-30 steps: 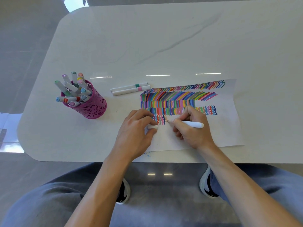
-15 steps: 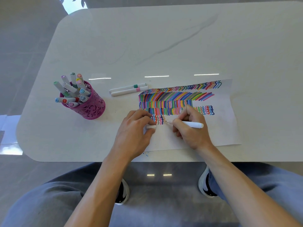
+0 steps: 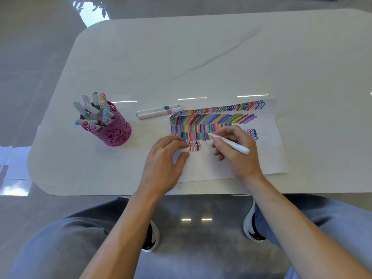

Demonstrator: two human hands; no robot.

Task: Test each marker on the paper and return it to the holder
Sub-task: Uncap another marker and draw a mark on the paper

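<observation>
Progress well advanced: paper (image 3: 231, 168) densely covered with rows of coloured test strokes (image 3: 211, 119), with a short bottom row of wavy lines (image 3: 195, 146) begun near its left edge. Most markers (image 3: 94, 113) standing capped in pink holder (image 3: 112, 133) at left of surface (image 3: 181, 57). Two loose markers (image 3: 159, 111), capped, one green-banded and one pink-banded, lying side by side between holder and paper, not yet returned. Grips white marker (image 3: 233, 146) pen-fashion in right hand (image 3: 239, 158), fingers curled round barrel, tip aimed up-left at third row of strokes; contact with paper not determinable. Rests left hand (image 3: 163, 164) on left edge of paper, just beside wavy lines, thumb and forefinger pinching small white piece, judged to be cap (image 3: 181, 151). Remaining, by estimate: recap, return to holder, then handle loose markers.
</observation>
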